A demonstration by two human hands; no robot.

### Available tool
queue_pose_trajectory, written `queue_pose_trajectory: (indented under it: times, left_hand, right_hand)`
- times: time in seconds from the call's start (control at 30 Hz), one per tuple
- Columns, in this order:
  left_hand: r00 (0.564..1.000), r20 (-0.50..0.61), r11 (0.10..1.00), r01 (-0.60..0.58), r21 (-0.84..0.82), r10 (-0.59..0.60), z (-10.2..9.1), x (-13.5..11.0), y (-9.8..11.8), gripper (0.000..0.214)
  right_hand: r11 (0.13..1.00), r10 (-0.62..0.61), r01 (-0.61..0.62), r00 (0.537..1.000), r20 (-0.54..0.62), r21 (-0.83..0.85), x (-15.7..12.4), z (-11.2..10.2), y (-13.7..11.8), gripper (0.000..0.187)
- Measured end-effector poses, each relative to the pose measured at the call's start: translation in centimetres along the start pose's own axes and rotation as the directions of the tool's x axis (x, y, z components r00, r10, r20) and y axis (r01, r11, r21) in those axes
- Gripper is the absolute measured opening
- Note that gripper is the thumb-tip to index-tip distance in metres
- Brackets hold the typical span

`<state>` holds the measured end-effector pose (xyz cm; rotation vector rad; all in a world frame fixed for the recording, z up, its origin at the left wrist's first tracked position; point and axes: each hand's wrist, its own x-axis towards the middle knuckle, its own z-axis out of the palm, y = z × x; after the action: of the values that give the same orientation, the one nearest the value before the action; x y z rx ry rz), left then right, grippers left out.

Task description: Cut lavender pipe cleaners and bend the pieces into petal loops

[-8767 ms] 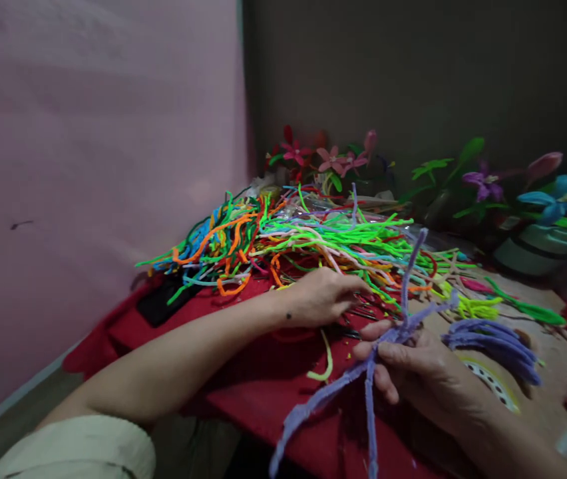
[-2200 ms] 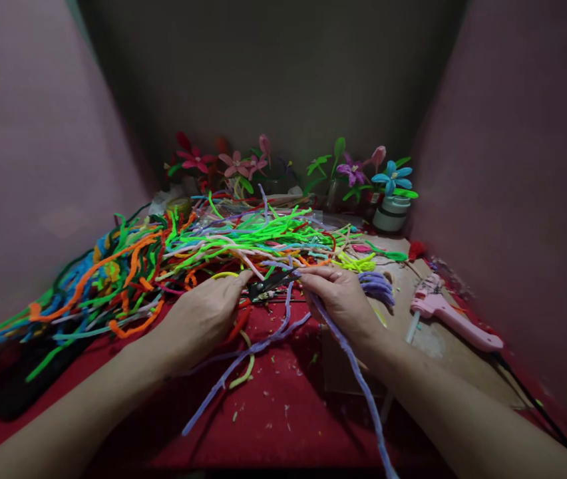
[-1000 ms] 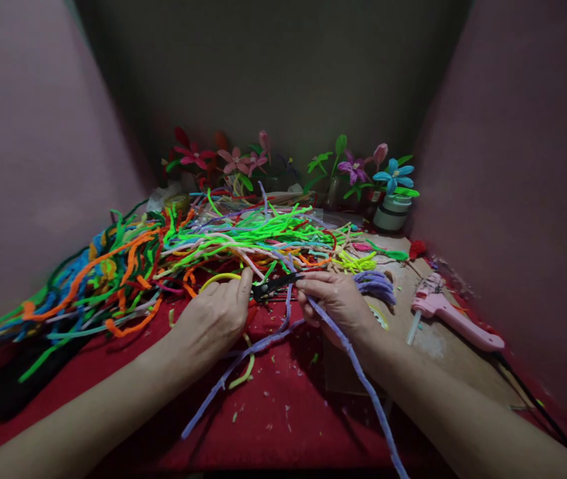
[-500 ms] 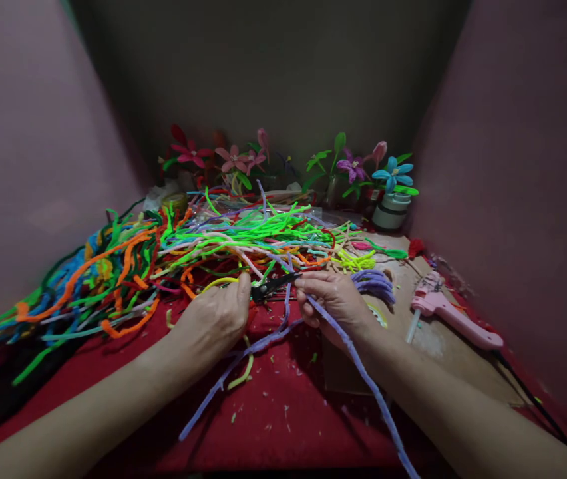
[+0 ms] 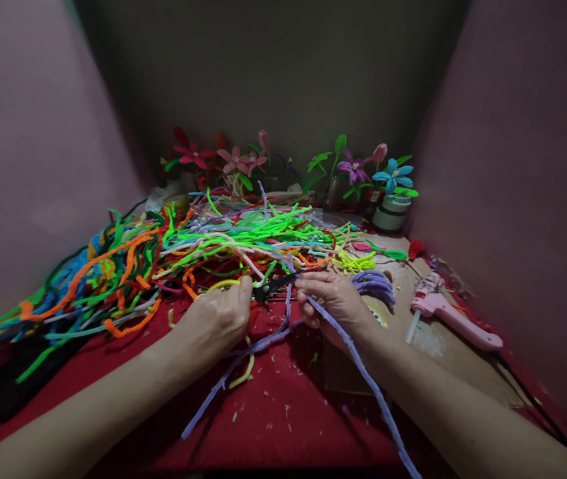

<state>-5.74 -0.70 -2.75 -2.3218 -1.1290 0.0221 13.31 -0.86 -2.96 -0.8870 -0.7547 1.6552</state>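
My left hand (image 5: 226, 309) is closed around a pair of scissors (image 5: 274, 287); their dark blades point right and the handles are mostly covered by my fingers. Between thumb and fingers, my right hand (image 5: 331, 296) pinches a purple pipe cleaner (image 5: 358, 362) right at the blade tips. One length of it trails down past my right wrist toward the front edge. More purple pipe cleaners (image 5: 263, 342) cross below the blades and slant to the lower left. What exactly lies between the blades is hidden by my right fingertips.
A heap of coloured pipe cleaners (image 5: 243, 233) spreads across the back and left of the red cloth (image 5: 283, 419). On cardboard (image 5: 443, 356) at right lie a pink glue gun (image 5: 456, 316) and a purple bundle (image 5: 374, 286). Pipe-cleaner flowers (image 5: 393, 176) stand behind.
Almost nothing differs. The view has shifted very slightly; both hands keep the same hold on the scissors and the purple pipe cleaner.
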Motion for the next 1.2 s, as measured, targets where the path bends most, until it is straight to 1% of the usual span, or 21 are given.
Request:
queue_pose_trajectory:
  times: [0.07, 0.1, 0.13, 0.17, 0.2, 0.23, 0.27, 0.3, 0.33, 0.37, 0.43, 0.47, 0.57, 0.73, 0.87, 1.0, 1.07, 1.2]
  left_hand:
    - [0.995, 0.083, 0.988, 0.074, -0.138, -0.063, 0.2, 0.1, -0.3, 0.038]
    - [0.988, 0.115, 0.964, 0.124, -0.236, -0.099, 0.4, 0.2, -0.5, 0.038]
    - [0.981, 0.133, 0.918, 0.179, -0.353, -0.14, 0.6, 0.4, -0.7, 0.037]
    - [0.973, 0.137, 0.843, 0.229, -0.486, -0.186, 0.7, 0.5, -1.0, 0.036]
    - [0.962, 0.142, 0.732, 0.27, -0.625, -0.234, 0.8, 0.7, -1.3, 0.033]
    - [0.947, 0.156, 0.584, 0.297, -0.756, -0.28, 0.7, 0.9, -1.5, 0.031]
    - [0.932, 0.185, 0.408, 0.308, -0.86, -0.312, 0.4, 1.2, -1.6, 0.03]
    - [0.918, 0.228, 0.228, 0.31, -0.923, -0.323, 0.0, 1.4, -1.7, 0.031]
    - [0.905, 0.271, 0.06, 0.306, -0.95, -0.326, -0.6, 1.7, -1.7, 0.033]
    - [0.896, 0.297, -0.064, 0.292, -0.954, -0.33, -1.1, 2.0, -1.6, 0.035]
    - [0.891, 0.311, -0.211, 0.251, -0.945, -0.331, -2.2, 2.4, -1.3, 0.034]
    - [0.89, 0.313, -0.258, 0.233, -0.938, -0.331, -2.6, 2.6, -1.1, 0.034]
    - [0.888, 0.327, -0.36, 0.204, -0.91, -0.324, -3.0, 2.8, -0.7, 0.034]
    - [0.888, 0.349, -0.468, 0.182, -0.865, -0.299, -2.2, 2.7, -0.3, 0.042]
    - [0.879, 0.354, -0.497, 0.163, -0.852, -0.32, -2.1, 2.6, -0.1, 0.041]
    - [0.864, 0.39, -0.521, 0.184, -0.834, -0.319, -2.3, 2.5, 0.0, 0.042]
    - [0.866, 0.408, -0.567, 0.188, -0.802, -0.289, -2.2, 2.4, -0.1, 0.041]
    - [0.892, 0.405, -0.67, 0.177, -0.721, -0.201, -1.8, 2.3, -0.1, 0.037]
  right_hand:
    - [1.0, 0.022, -0.022, 1.0, -0.022, 0.008, 0.0, 0.0, 0.1, 0.02]
    - [0.999, 0.032, -0.032, 0.999, -0.032, 0.011, 0.0, 0.1, 0.1, 0.02]
    - [0.999, 0.041, -0.041, 0.998, -0.037, 0.013, 0.0, 0.1, 0.1, 0.021]
    - [0.999, 0.045, -0.044, 0.998, -0.037, 0.014, 0.0, 0.1, 0.1, 0.021]
    - [0.999, 0.044, -0.044, 0.998, -0.034, 0.012, 0.0, 0.1, 0.1, 0.02]
    - [0.999, 0.044, -0.044, 0.999, -0.026, 0.006, 0.0, 0.2, 0.2, 0.019]
    - [0.999, 0.048, -0.048, 0.999, -0.013, -0.006, -0.1, 0.2, 0.2, 0.019]
    - [0.998, 0.055, -0.055, 0.998, 0.004, -0.021, -0.2, 0.2, 0.2, 0.019]
    - [0.997, 0.065, -0.064, 0.998, 0.023, -0.04, -0.3, 0.3, 0.2, 0.019]
    - [0.996, 0.075, -0.073, 0.996, 0.045, -0.06, -0.3, 0.3, 0.3, 0.019]
    - [0.991, 0.1, -0.091, 0.992, 0.083, -0.096, -0.5, 0.3, 0.4, 0.019]
    - [0.989, 0.111, -0.101, 0.99, 0.09, -0.111, -0.5, 0.3, 0.4, 0.018]
    - [0.979, 0.148, -0.129, 0.983, 0.108, -0.159, -0.5, 0.1, 0.5, 0.017]
    - [0.968, 0.185, -0.15, 0.969, 0.166, -0.2, -0.4, -0.2, 0.6, 0.018]
    - [0.956, 0.208, -0.166, 0.965, 0.159, -0.243, -0.5, 0.0, 0.6, 0.016]
    - [0.947, 0.219, -0.162, 0.957, 0.189, -0.277, -0.7, 0.2, 0.7, 0.019]
    - [0.949, 0.211, -0.152, 0.957, 0.201, -0.274, -0.7, 0.2, 0.8, 0.021]
    - [0.949, 0.208, -0.145, 0.956, 0.206, -0.281, -0.7, 0.1, 0.9, 0.02]
